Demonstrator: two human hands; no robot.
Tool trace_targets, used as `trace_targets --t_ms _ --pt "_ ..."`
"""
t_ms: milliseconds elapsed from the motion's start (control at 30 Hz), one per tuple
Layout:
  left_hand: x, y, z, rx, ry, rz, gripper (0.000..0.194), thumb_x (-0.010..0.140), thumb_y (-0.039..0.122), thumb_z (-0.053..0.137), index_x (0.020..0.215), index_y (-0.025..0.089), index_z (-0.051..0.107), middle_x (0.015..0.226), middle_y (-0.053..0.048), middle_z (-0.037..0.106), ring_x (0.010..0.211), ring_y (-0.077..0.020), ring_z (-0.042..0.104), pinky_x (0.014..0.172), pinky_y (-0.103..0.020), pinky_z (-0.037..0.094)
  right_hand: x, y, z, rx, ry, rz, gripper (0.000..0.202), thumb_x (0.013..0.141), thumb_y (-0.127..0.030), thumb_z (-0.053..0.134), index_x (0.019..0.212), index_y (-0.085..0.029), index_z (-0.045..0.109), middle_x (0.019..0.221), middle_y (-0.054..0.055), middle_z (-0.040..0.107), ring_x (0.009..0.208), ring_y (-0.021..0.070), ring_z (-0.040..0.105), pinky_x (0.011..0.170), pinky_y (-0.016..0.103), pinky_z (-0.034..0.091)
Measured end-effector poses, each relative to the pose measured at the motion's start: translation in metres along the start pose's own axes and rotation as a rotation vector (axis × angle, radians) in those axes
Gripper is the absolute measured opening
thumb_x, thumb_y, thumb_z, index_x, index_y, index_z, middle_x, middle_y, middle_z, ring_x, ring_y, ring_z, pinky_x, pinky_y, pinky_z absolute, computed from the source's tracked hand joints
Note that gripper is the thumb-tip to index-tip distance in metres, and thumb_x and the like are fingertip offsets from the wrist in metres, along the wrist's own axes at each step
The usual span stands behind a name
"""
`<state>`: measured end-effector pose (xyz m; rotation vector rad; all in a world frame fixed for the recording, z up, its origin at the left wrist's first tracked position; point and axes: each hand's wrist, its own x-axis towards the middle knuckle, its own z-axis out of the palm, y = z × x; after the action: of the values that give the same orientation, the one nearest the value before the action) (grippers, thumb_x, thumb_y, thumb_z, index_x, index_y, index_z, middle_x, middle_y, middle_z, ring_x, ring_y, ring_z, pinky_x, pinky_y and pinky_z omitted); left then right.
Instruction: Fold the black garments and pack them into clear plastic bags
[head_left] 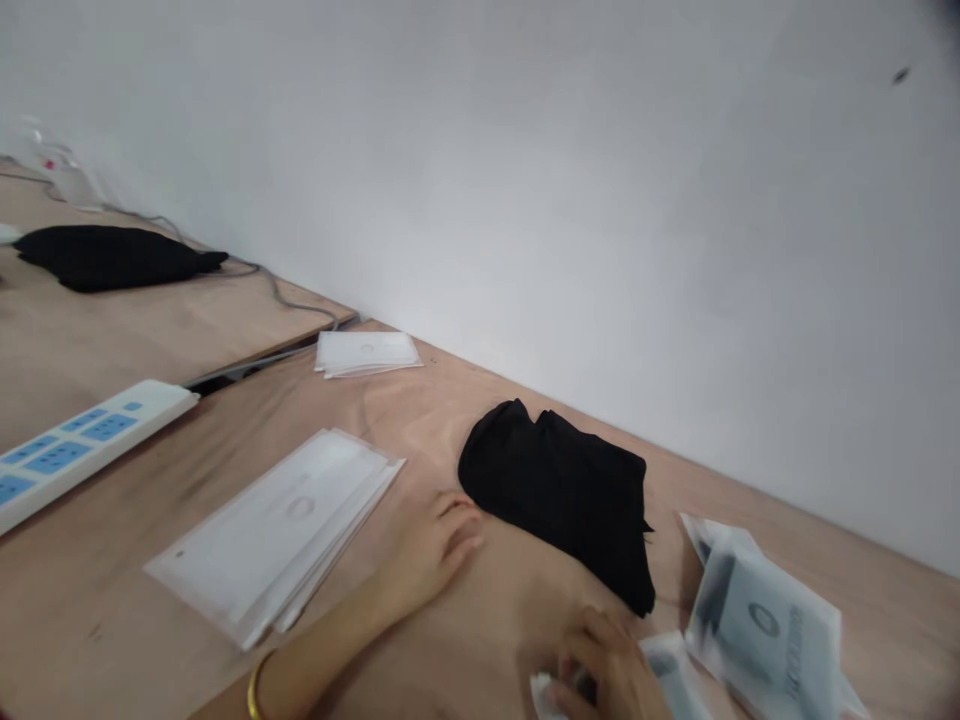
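My left hand, with a yellow bangle at the wrist, rests on the wooden table with its fingers loosely bent and nothing seen in them. A folded black cloth lies just beyond it to the right. At the bottom edge, my right hand is blurred, its fingers curled beside a small white piece; whether it grips this is unclear. Frosted packets with dark contents lie to its right. Left of my left hand is a stack of flat white zip bags.
A smaller stack of white bags lies near the wall. A power strip is at the left, its cable running along a gap in the table. Farther back are another black cloth and a clear plastic item.
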<state>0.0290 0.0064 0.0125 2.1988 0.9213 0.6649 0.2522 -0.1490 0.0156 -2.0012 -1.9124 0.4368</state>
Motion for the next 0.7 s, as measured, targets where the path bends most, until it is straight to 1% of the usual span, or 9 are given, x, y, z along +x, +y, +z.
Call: trace_targets --t_ms 67,133,167,233,333,400,500,633,700 --pt "-0.012 0.021 0.009 -0.232 -0.147 -0.079 0.024 0.089 0.036 0.051 0.096 0.019 0.066 0.092 -0.004 0.066 0.084 -0.0181 0.061 0.074 -0.027 0.047 0.017 -0.021 -0.002 0.118 0.012 0.026 0.009 0.072 -0.028 0.063 0.065 -0.024 0.060 0.068 -0.001 0.062 0.066 0.0153 0.061 0.062 0.025 0.046" --pt "-0.023 0.038 0.018 -0.407 -0.269 -0.160 0.023 0.087 0.037 0.054 0.088 0.017 0.067 0.077 0.000 0.066 0.069 -0.0156 0.059 0.061 -0.023 0.044 0.029 -0.038 -0.005 0.285 0.047 0.111 0.011 0.076 -0.033 0.059 0.076 -0.022 0.063 0.062 -0.003 0.058 0.059 0.0145 0.059 0.057 0.024 0.046" --pt "-0.026 0.043 0.023 -0.468 -0.289 -0.187 0.022 0.086 0.034 0.054 0.086 0.017 0.067 0.076 0.000 0.065 0.068 -0.0153 0.058 0.058 -0.022 0.042 0.033 -0.044 -0.006 0.367 0.040 0.145 0.017 0.077 -0.036 0.058 0.084 -0.022 0.064 0.062 -0.003 0.059 0.059 0.0152 0.059 0.057 0.024 0.046" --pt "-0.030 0.047 0.029 -0.522 -0.269 -0.224 0.019 0.085 0.029 0.052 0.084 0.016 0.066 0.076 0.000 0.065 0.069 -0.0156 0.058 0.059 -0.022 0.041 0.038 -0.055 -0.008 0.504 -0.001 0.181 0.026 0.078 -0.042 0.057 0.091 -0.022 0.066 0.067 -0.001 0.065 0.065 0.0170 0.062 0.060 0.025 0.048" --pt "-0.029 0.044 0.031 -0.478 -0.255 -0.229 0.018 0.084 0.025 0.050 0.082 0.017 0.066 0.075 0.000 0.064 0.071 -0.0159 0.057 0.062 -0.022 0.041 0.040 -0.063 -0.010 0.602 -0.038 0.179 0.029 0.082 -0.047 0.052 0.077 -0.021 0.066 0.070 0.001 0.066 0.064 0.0156 0.061 0.060 0.024 0.047" --pt "-0.025 0.041 0.025 -0.419 -0.231 -0.226 0.019 0.083 0.025 0.049 0.074 0.017 0.064 0.068 0.002 0.060 0.067 -0.0152 0.054 0.060 -0.022 0.039 0.039 -0.061 -0.009 0.595 -0.046 0.177 0.030 0.082 -0.048 0.052 0.073 -0.022 0.065 0.066 -0.001 0.064 0.058 0.0141 0.058 0.055 0.023 0.045" --pt "-0.018 0.035 0.003 -0.338 -0.135 -0.236 0.025 0.084 0.028 0.047 0.065 0.017 0.058 0.059 0.003 0.052 0.060 -0.0143 0.049 0.055 -0.022 0.035 0.029 -0.047 -0.004 0.571 -0.034 0.180 0.029 0.081 -0.050 0.051 0.071 -0.026 0.064 0.064 -0.002 0.062 0.058 0.0151 0.058 0.052 0.024 0.045" --pt "-0.013 0.022 -0.033 -0.212 -0.009 -0.286 0.029 0.088 0.035 0.045 0.067 0.019 0.057 0.059 0.004 0.051 0.057 -0.0146 0.048 0.053 -0.023 0.032 0.003 -0.017 0.002 0.546 0.056 0.228 0.034 0.079 -0.055 0.051 0.062 -0.027 0.061 0.058 -0.001 0.059 0.057 0.0173 0.058 0.053 0.026 0.046" --pt "-0.012 0.017 -0.044 -0.182 0.019 -0.281 0.032 0.089 0.037 0.043 0.065 0.020 0.054 0.058 0.004 0.049 0.056 -0.0145 0.047 0.053 -0.023 0.031 -0.010 -0.004 -0.001 0.533 0.012 0.229 0.034 0.078 -0.054 0.053 0.061 -0.026 0.062 0.058 -0.001 0.060 0.057 0.0172 0.058 0.054 0.025 0.047"
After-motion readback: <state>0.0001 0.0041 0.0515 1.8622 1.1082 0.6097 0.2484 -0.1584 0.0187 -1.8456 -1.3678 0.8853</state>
